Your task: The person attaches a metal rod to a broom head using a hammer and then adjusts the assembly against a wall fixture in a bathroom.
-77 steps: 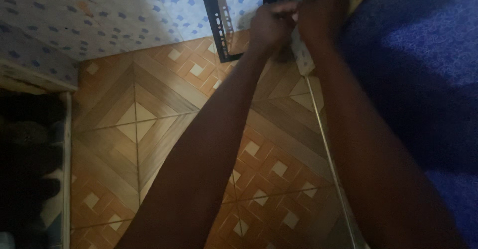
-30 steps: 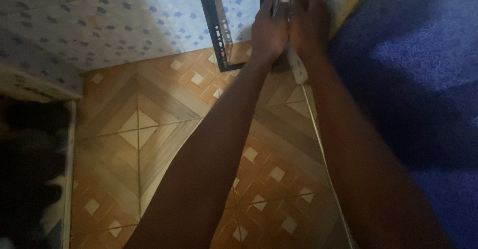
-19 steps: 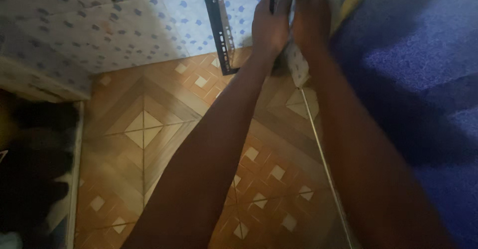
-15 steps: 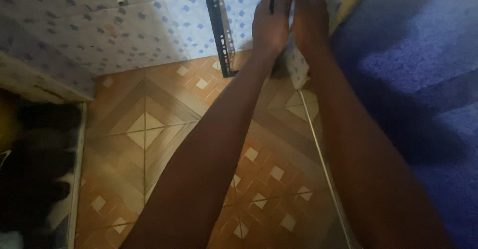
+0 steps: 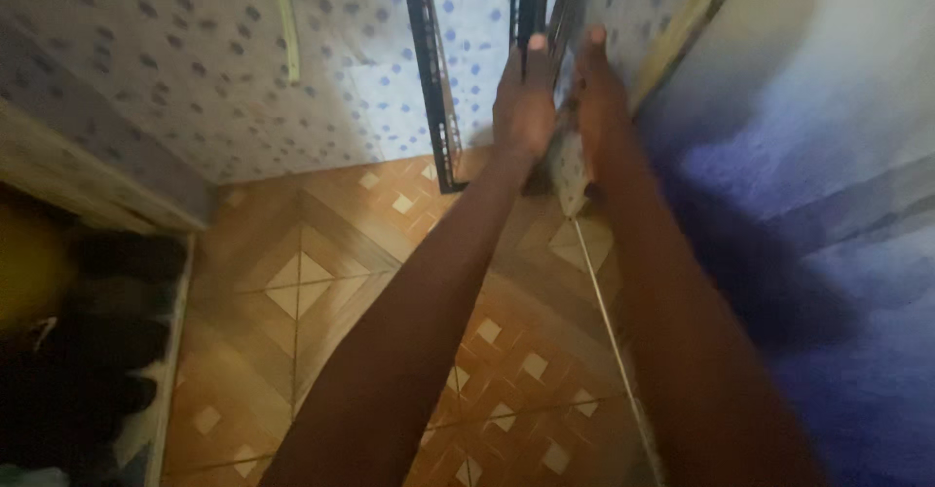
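Currently both arms reach forward and down, hands side by side at a dark metal upright (image 5: 531,5) that stands against the spotted blue-and-white wall (image 5: 175,78).

Left hand (image 5: 524,97): palm laid flat against the upright, fingers extended upward along it. Grip not closed round anything; contact only, as far as can be seen.

Right hand (image 5: 596,93): likewise flat and extended, just beside the left, resting on or next to a second thin dark strip at the upright's right edge. Cannot tell whether any finger hooks behind it.

Second upright, a slotted black angle bar (image 5: 433,78), stands to the left of the hands, apart from them, its foot on the floor (image 5: 321,282), which is tiled in brown and cream diamonds.

Blue patterned cloth (image 5: 838,282) fills the right side. Dark shapes, indistinct, lie at the lower left beyond a pale ledge (image 5: 88,180).
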